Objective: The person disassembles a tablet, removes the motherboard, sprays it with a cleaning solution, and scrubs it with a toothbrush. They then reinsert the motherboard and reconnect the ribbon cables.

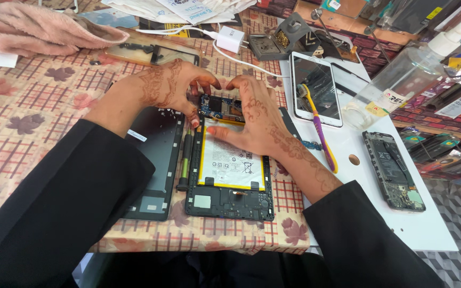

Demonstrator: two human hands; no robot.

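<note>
An opened tablet point(229, 197) lies face down in front of me, its white battery with a yellow rim point(233, 162) exposed. My right hand point(254, 114) lies flat on the battery's upper part, thumb pressing the white surface, fingers bent over the circuit board point(221, 106) at the top. My left hand point(171, 85) is arched over the tablet's top left corner, fingertips touching its edge. Neither hand holds anything. The dark back cover point(156, 154) rests to the left, and a screwdriver point(185, 160) lies between cover and tablet.
On a white board point(422, 224) at the right lie a white phone point(317, 88), a purple-and-yellow brush point(321, 133) and an opened phone body point(393, 170). A clear squeeze bottle point(401, 80), a soldering stand point(284, 40), a white charger point(230, 38) and a pink cloth point(38, 26) sit farther back.
</note>
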